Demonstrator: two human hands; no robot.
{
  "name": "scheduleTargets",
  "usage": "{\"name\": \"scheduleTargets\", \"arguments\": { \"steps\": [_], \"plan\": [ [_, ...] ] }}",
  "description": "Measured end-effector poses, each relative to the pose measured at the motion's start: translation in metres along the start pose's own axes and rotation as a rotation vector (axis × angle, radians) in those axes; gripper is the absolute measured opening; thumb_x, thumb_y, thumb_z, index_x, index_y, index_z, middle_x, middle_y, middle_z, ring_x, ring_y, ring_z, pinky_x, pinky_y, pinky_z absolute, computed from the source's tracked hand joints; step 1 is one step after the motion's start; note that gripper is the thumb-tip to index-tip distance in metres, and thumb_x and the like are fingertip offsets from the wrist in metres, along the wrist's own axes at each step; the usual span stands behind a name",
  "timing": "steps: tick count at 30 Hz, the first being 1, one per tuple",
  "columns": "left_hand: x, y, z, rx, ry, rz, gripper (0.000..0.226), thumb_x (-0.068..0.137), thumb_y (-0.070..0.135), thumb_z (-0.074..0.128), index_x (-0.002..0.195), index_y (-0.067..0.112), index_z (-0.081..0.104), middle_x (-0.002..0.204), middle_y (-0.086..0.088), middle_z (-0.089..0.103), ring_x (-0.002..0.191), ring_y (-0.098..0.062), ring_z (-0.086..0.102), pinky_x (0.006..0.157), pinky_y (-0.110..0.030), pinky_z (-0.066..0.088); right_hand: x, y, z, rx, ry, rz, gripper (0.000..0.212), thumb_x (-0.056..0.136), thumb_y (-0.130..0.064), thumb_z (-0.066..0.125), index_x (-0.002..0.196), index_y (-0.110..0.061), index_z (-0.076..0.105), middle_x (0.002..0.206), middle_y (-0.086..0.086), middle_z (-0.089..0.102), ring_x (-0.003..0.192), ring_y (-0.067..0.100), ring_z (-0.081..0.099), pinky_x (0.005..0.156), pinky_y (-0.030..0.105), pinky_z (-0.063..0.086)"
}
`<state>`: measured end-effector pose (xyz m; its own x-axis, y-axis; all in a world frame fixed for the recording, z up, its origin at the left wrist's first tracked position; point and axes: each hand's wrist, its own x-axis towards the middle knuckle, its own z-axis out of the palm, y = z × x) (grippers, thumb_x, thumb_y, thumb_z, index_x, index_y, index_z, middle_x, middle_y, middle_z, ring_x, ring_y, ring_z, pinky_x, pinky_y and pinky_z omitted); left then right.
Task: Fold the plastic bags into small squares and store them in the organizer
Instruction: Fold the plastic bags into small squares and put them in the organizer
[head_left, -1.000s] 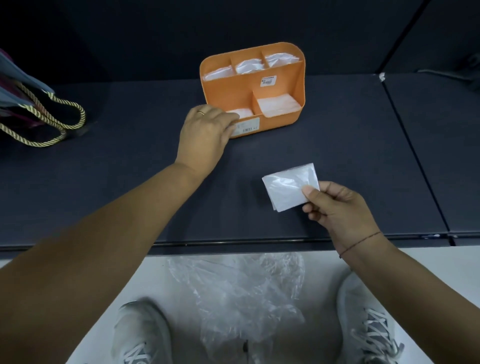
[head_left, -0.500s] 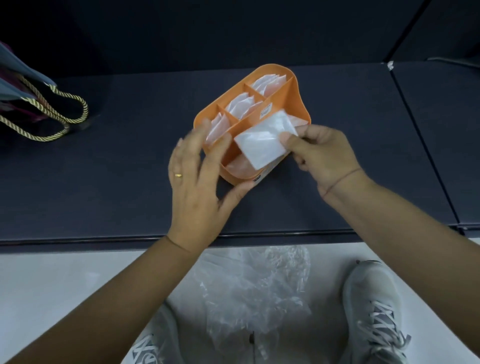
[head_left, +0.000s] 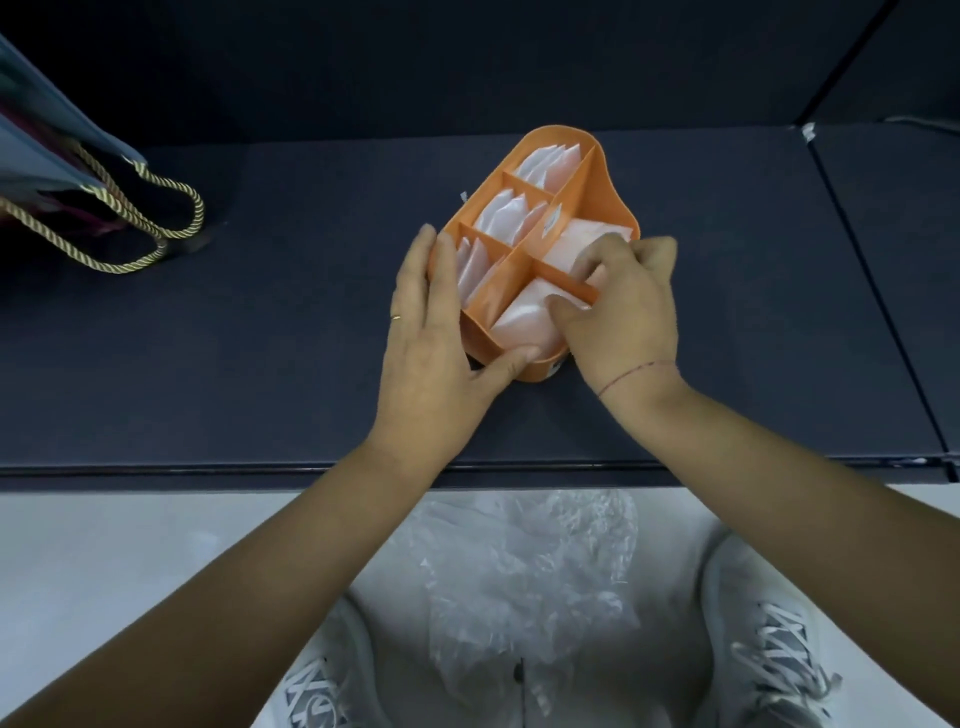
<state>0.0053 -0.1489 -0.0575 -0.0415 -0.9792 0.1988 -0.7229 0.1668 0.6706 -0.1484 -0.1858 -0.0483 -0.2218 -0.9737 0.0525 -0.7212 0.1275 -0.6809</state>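
An orange organizer (head_left: 614, 193) with several compartments stands at an angle on the dark table (head_left: 260, 364). Folded white plastic bags fill its back compartments (head_left: 506, 214). My left hand (head_left: 431, 332) holds the organizer, fingers along its left wall and thumb on the near rim. My right hand (head_left: 623, 317) reaches into the two front compartments with curled fingers, straddling the divider. Its thumb lies on a folded plastic bag (head_left: 519, 325) in the nearest compartment, and its fingertips sit on white plastic in the neighbouring one.
A pile of loose clear plastic bags (head_left: 524, 571) lies on the pale floor between my shoes (head_left: 779, 660). A tote bag with gold rope handles (head_left: 130, 228) rests at the table's left. A seam (head_left: 872, 291) splits the table at the right.
My left hand pulled the organizer nearer and turned it. My right hand carried the folded bag from the table's front into the organizer's front compartments.
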Motion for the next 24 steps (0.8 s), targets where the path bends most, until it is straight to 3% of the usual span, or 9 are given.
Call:
{"name": "scheduleTargets", "arguments": {
  "steps": [2, 4, 9, 13, 17, 21, 24],
  "plan": [
    [-0.007, 0.003, 0.005, 0.006, 0.03, 0.013, 0.106, 0.078, 0.053, 0.067, 0.156, 0.008, 0.01, 0.162, -0.007, 0.008, 0.15, -0.02, 0.012, 0.118, -0.048, 0.028, -0.013, 0.009, -0.005, 0.071, 0.033, -0.015, 0.012, 0.081, -0.021, 0.073, 0.085, -0.017, 0.061, 0.107, -0.003, 0.036, 0.079, -0.012, 0.047, 0.067, 0.002, 0.04],
    [-0.015, 0.006, 0.011, 0.01, 0.049, 0.02, 0.104, 0.08, 0.056, 0.064, 0.155, 0.007, 0.012, 0.162, -0.008, 0.009, 0.149, -0.021, 0.012, 0.118, -0.048, 0.028, -0.025, 0.019, -0.01, 0.092, -0.023, 0.023, 0.008, 0.082, -0.024, 0.071, 0.08, -0.021, 0.064, 0.101, -0.002, 0.044, 0.077, -0.02, 0.044, 0.064, -0.003, 0.034],
    [-0.027, 0.012, 0.021, 0.005, 0.089, 0.043, 0.099, 0.083, 0.058, 0.059, 0.155, 0.008, 0.015, 0.161, -0.01, 0.011, 0.149, -0.022, 0.014, 0.117, -0.041, 0.028, -0.014, 0.022, -0.017, -0.015, -0.432, 0.145, 0.008, 0.081, -0.03, 0.066, 0.076, -0.037, 0.064, 0.115, 0.003, 0.059, 0.091, 0.008, 0.059, 0.07, 0.02, 0.04],
    [-0.025, 0.01, 0.02, 0.01, 0.105, 0.053, 0.097, 0.083, 0.053, 0.063, 0.154, 0.008, 0.016, 0.16, -0.01, 0.012, 0.148, -0.023, 0.017, 0.115, -0.04, 0.031, 0.002, 0.016, -0.012, -0.17, -0.544, 0.161, 0.019, 0.08, -0.029, 0.069, 0.095, -0.038, 0.064, 0.127, 0.002, 0.055, 0.104, 0.017, 0.057, 0.079, 0.025, 0.04],
    [-0.025, 0.008, 0.022, -0.008, 0.107, 0.056, 0.097, 0.084, 0.054, 0.062, 0.155, 0.009, 0.013, 0.16, -0.009, 0.011, 0.149, -0.023, 0.017, 0.114, -0.033, 0.027, 0.0, 0.02, -0.01, -0.109, -0.509, 0.187, 0.04, 0.079, -0.033, 0.07, 0.118, -0.035, 0.061, 0.132, 0.002, 0.05, 0.106, 0.018, 0.054, 0.077, 0.025, 0.038],
    [-0.022, 0.005, 0.022, -0.022, 0.097, 0.088, 0.098, 0.085, 0.056, 0.062, 0.155, 0.011, 0.011, 0.161, -0.006, 0.009, 0.149, -0.022, 0.017, 0.114, -0.041, 0.034, -0.004, 0.018, -0.022, -0.108, -0.571, 0.131, 0.061, 0.082, -0.048, 0.067, 0.137, -0.033, 0.047, 0.138, 0.002, 0.047, 0.12, 0.021, 0.05, 0.088, 0.027, 0.038],
    [-0.021, 0.003, 0.021, -0.034, 0.086, 0.094, 0.098, 0.084, 0.057, 0.062, 0.155, 0.013, 0.01, 0.161, -0.004, 0.007, 0.149, -0.021, 0.017, 0.113, -0.038, 0.034, 0.001, 0.01, -0.028, -0.236, -0.638, 0.089, 0.059, 0.088, -0.048, 0.06, 0.141, -0.029, 0.044, 0.14, -0.001, 0.049, 0.124, 0.02, 0.048, 0.086, 0.024, 0.034]
  ]
}}
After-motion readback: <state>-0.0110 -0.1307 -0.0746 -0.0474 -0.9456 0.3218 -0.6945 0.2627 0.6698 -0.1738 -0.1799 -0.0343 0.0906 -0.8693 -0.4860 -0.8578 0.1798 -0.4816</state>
